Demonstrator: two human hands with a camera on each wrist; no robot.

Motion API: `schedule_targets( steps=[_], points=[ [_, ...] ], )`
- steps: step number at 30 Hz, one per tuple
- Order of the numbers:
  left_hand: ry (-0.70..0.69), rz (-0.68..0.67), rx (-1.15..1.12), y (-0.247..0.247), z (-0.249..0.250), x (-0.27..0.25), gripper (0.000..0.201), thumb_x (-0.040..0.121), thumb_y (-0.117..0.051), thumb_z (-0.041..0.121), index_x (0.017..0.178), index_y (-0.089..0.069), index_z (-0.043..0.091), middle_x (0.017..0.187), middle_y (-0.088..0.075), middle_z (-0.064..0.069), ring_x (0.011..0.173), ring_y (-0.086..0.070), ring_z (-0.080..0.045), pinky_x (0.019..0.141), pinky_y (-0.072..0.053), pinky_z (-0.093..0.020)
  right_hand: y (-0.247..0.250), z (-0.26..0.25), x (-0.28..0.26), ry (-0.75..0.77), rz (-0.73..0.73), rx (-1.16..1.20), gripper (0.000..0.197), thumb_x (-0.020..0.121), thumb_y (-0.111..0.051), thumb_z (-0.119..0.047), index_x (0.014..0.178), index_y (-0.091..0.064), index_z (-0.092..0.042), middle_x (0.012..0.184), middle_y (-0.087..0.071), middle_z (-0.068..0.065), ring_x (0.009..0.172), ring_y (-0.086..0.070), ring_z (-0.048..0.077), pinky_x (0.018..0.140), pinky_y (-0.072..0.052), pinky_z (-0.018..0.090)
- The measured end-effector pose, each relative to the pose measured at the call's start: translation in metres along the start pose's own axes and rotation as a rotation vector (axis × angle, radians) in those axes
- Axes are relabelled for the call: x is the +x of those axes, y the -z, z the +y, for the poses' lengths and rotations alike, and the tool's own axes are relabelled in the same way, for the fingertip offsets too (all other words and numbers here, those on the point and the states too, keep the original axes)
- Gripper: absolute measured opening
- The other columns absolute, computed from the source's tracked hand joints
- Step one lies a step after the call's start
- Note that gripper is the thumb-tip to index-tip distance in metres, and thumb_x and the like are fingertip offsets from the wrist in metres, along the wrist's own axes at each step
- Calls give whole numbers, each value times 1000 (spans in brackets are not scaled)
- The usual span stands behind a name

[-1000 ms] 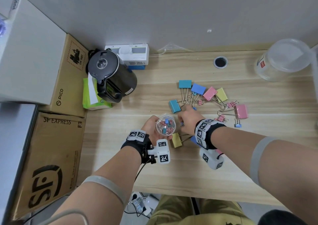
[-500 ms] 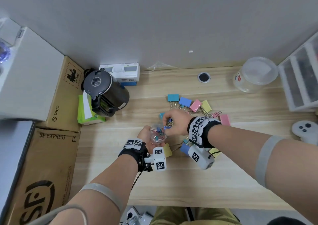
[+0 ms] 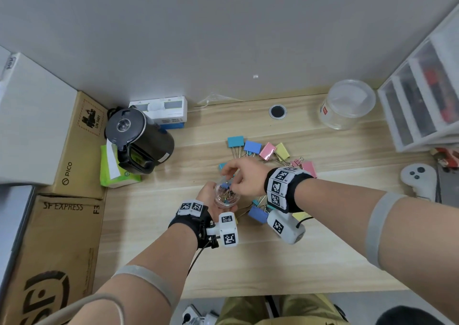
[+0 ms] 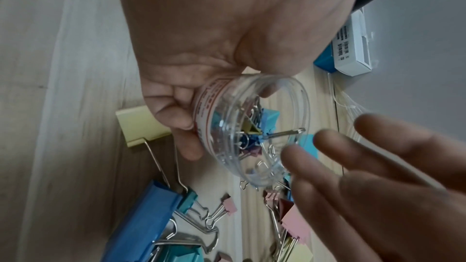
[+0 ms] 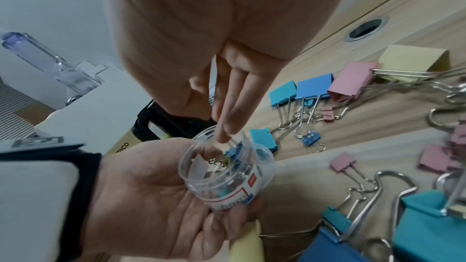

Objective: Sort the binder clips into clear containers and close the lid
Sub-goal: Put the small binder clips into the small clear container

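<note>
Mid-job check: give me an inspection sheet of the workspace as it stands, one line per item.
Surface: wooden desk with a round cable hole.
Job's things: small clear jar, open, part-filled with small clips; small blue clip at its mouth; large binder clips loose on the desk; large lidded container at the back right.
Clutter: black kettle, green tissue pack, white box, game controller.
Grippers: left hand grips the jar; right hand has its fingertips at the jar's mouth, on the blue clip.
Cables: black lead from the left wrist camera.
Surroundings: cardboard boxes left, drawer unit right, grey wall.
</note>
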State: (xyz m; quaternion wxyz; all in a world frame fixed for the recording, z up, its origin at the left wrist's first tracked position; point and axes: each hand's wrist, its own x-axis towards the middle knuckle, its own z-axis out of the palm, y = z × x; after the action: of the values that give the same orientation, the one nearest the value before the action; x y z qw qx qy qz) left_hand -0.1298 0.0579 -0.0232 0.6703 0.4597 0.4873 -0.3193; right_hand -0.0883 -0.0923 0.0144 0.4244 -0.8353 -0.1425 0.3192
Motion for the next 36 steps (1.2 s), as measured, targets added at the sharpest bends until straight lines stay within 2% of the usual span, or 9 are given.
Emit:
schedule_targets(
  steps=[3, 5, 10, 14, 18, 21, 26, 32, 36],
  points=[
    [17, -22, -7, 2, 1, -2, 40, 95, -38, 26, 92, -65, -2, 66, -71, -17, 68, -57, -32, 62, -50, -37, 10, 9, -2, 9, 109, -42, 19, 81, -66, -12, 97, -65, -23, 89, -66, -10, 84, -65, 13, 79, -53, 27],
    [23, -31, 4, 6, 3, -4, 42, 94, -37, 29, 92, -67, -1, 68, -70, -16, 63, -58, -31, 55, -51, -30, 16, 25, -2, -77, 110, -134, 16, 84, -62, -12, 96, -64, -22, 90, -66, -7, 82, -63, 12, 76, -53, 26],
    [21, -30, -47, 15, 1, -1, 41, 94, -38, 28, 99, -66, -1, 73, -70, -16, 67, -59, -29, 57, -54, -32, 24, 61, -12, -240, -47, -396, 18, 85, -62, -8, 90, -60, -25, 95, -64, -4, 89, -65, 20, 85, -57, 37],
    [22, -41, -48, 19, -6, 2, 40, 95, -38, 28, 95, -65, -2, 69, -70, -16, 69, -57, -29, 64, -51, -37, 10, 75, -20, -251, -126, -474, 29, 82, -59, -6, 106, -67, -20, 107, -66, -3, 94, -65, 21, 83, -56, 35],
    [47, -59, -24, 22, -13, 4, 38, 91, -40, 28, 93, -65, 0, 79, -66, -15, 67, -57, -30, 47, -52, -28, -11, 81, -20, -219, -105, -478, 29, 74, -65, -15, 100, -64, -27, 100, -64, -7, 93, -64, 19, 79, -56, 33],
    [48, -77, 2, 26, -15, 8, 39, 89, -40, 29, 95, -65, 0, 83, -65, -15, 67, -59, -31, 42, -49, -24, -21, 85, -19, -208, -116, -534, 30, 73, -69, -24, 101, -60, -25, 97, -56, -8, 89, -60, 19, 72, -50, 30],
    [49, -75, 46, 28, -14, 11, 40, 89, -39, 31, 93, -67, 3, 79, -67, -13, 63, -61, -32, 46, -44, -24, -26, 91, -20, -187, -101, -590, 22, 79, -62, -30, 99, -53, -24, 95, -59, -5, 85, -60, 21, 65, -46, 29],
    [36, 4, 89, 35, -11, 18, 43, 93, -39, 36, 92, -70, 6, 75, -73, -12, 68, -61, -32, 56, -37, -29, -27, 86, -10, -158, -91, -574, 23, 86, -60, -14, 104, -61, -28, 105, -60, -5, 92, -61, 21, 77, -54, 35],
    [22, 17, 73, 42, -10, 24, 44, 94, -38, 35, 94, -69, 4, 72, -72, -13, 64, -61, -32, 59, -41, -31, -30, 89, -3, -161, -134, -618, 20, 86, -63, -18, 104, -65, -26, 108, -61, -3, 92, -63, 22, 80, -57, 39]
  ],
)
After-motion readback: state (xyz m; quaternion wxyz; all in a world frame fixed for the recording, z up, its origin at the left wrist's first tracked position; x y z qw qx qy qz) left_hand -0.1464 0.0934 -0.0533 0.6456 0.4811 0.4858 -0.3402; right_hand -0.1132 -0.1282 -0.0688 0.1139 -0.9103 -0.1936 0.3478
